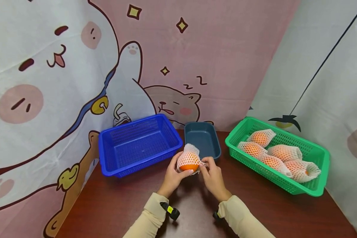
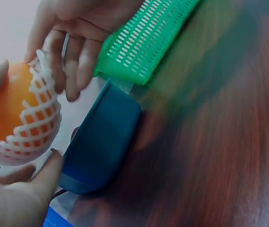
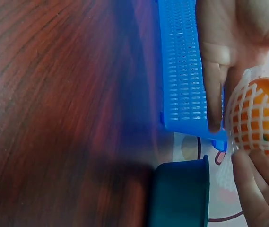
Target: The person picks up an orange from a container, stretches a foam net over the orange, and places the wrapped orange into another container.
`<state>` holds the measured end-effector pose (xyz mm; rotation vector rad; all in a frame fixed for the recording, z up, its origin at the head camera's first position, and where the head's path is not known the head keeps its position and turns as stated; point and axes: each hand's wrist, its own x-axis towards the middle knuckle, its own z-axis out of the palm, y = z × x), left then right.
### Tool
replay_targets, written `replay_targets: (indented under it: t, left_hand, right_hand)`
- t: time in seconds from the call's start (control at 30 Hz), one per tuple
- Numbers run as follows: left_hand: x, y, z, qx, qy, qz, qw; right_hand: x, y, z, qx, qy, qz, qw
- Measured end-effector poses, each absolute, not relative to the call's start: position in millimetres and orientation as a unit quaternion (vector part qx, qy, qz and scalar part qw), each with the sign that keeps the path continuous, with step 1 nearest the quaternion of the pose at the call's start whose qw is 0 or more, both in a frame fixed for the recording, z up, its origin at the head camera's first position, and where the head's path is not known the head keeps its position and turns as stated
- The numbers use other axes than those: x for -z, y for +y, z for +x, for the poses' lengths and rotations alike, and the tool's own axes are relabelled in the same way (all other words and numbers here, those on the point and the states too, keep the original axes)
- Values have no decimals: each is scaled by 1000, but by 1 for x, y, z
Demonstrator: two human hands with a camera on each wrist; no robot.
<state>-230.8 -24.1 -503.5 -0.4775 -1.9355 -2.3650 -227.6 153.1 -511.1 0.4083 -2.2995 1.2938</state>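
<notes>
An orange (image 1: 189, 167), partly covered by a white foam net sleeve (image 1: 188, 159), is held up over the table in front of the dark teal tray. My left hand (image 1: 172, 177) grips it from the left, thumb on the bare peel and fingers around the netted side. My right hand (image 1: 213, 178) pinches the net's edge at the right side of the fruit. In the left wrist view bare orange peel (image 2: 9, 101) shows beyond the net's edge. The right wrist view has the right fingertips (image 3: 242, 163) against the netting (image 3: 252, 120).
A blue perforated basket (image 1: 139, 158) stands at the left, with nothing in it. The dark teal tray (image 1: 203, 137) sits behind the hands. On the right, a green basket (image 1: 273, 178) contains several netted oranges (image 1: 273, 164). A printed cloth (image 1: 220, 49) hangs behind the brown table (image 1: 116, 205).
</notes>
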Motion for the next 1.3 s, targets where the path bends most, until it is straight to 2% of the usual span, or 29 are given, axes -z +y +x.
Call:
replay_targets:
  t: [0.17, 0.37, 0.63, 0.87, 0.97, 1.1, 1.2, 1.3]
  left_hand:
    - [502, -25, -232, 775, -613, -146, 41]
    - [496, -27, -231, 754, -638, -130, 84]
    - [496, -31, -233, 759, -630, -158, 53]
    - [497, -30, -231, 722, -670, -129, 116]
    - [497, -30, -230, 700, -690, -131, 128]
    - [500, -34, -232, 706, -684, -161, 94]
    - [509, -41, -239, 726, -659, -194, 29]
    - [518, -48, -245, 727, -643, -237, -42]
  right_hand:
    - [513, 150, -227, -443, -849, 161, 239]
    - [514, 144, -224, -412, -832, 266, 258]
    - [512, 149, -227, -422, -831, 261, 252]
    - [516, 145, -224, -424, -815, 310, 243]
    - [517, 144, -222, -419, -814, 324, 237]
    - [513, 151, -221, -429, -808, 317, 251]
    - [504, 162, -225, -427, -810, 297, 271]
    - [490, 173, -230, -424, -825, 299, 225]
